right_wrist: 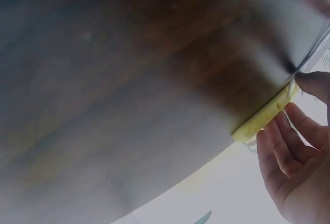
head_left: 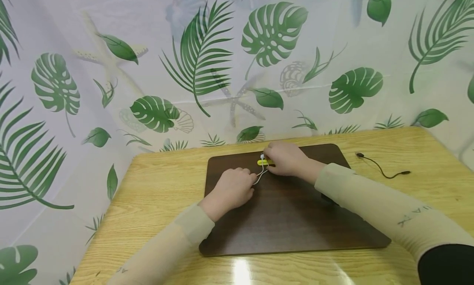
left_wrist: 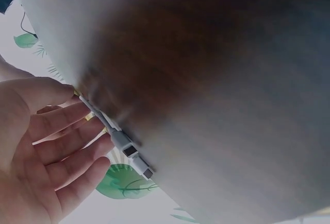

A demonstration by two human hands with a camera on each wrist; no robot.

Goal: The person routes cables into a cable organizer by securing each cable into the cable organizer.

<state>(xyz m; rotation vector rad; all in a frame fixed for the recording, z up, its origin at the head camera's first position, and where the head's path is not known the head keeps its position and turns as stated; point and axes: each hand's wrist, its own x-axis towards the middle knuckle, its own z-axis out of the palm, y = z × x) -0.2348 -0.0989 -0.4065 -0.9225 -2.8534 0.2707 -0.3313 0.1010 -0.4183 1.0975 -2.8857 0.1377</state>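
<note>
A yellow cable holder (head_left: 261,162), a slim strip with small round holes, lies near the far edge of the dark brown board (head_left: 292,219). My right hand (head_left: 286,158) grips this strip, its fingers along the far side and the thumb at the near side, by the cord. White cable (head_left: 262,174) crosses the strip, its pale plugs (left_wrist: 124,142) standing just beyond it. To the left, my left hand (head_left: 233,187) pinches the cable between thumb and forefinger, its other fingers loosely spread. The right hand covers the strip's right end.
A short black cable (head_left: 383,174) lies on the light wooden table (head_left: 163,194), right of the board. Behind the table hangs a leaf-patterned cloth (head_left: 222,83). The brown board has rounded corners.
</note>
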